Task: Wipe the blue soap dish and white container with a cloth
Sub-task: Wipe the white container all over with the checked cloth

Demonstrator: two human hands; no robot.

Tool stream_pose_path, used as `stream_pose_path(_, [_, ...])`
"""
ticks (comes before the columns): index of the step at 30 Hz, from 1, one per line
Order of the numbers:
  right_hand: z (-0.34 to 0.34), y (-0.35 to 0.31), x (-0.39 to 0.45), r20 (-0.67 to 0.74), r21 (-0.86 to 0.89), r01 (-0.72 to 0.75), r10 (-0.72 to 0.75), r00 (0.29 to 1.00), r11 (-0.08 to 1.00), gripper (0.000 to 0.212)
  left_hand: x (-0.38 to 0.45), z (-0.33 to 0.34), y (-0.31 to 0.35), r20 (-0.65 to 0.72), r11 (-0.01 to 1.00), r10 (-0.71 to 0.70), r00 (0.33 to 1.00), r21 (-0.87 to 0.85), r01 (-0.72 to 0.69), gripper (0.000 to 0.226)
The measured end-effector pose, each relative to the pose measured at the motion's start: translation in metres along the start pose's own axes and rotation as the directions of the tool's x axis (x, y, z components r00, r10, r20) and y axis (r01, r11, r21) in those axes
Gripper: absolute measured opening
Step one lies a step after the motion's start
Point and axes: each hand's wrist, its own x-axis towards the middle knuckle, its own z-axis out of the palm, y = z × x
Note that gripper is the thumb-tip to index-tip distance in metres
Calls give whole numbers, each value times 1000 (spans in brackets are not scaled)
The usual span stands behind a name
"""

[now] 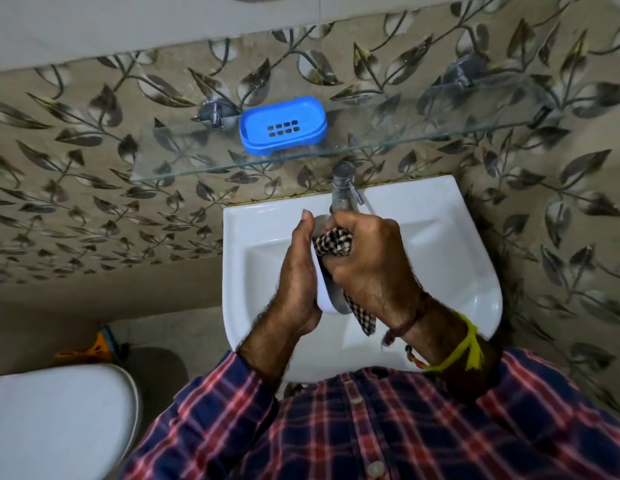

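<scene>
Left hand (294, 271) grips the white container (324, 296); right hand (367, 265) clutches the cloth (332, 244) inside it. Soap dish (282, 126) sits empty.

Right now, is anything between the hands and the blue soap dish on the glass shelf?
Nothing blocks the blue soap dish; it sits in the open on the glass shelf. But both hands are busy: the left hand holds the white container and the right hand presses the checked cloth into it. The tap stands just below the shelf.
</scene>
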Motion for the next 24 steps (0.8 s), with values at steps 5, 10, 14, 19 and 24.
stream_pose_path(5, [0,-2,2,-157,-76,-26,14,987,997,7,1,3,-3,-9,988,110,994,108,-109,57])
stream_pose_path(10, [4,-5,3,-137,-243,-32,-2,991,969,14,2,2,-3,13,978,160,987,135,-160,59])
stream_pose_path(14, [3,-6,9,-155,-258,-41,0,988,965,11,4,2,0,-6,966,180,984,189,-176,58])
stream_pose_path(19, [2,3,-2,21,-311,-21,29,999,950,16,2,-4,4,-21,972,141,990,192,-134,61])
stream_pose_path(24, [5,5,-1,88,-279,46,-22,996,959,20,-3,0,12,-156,975,144,977,192,-113,68])
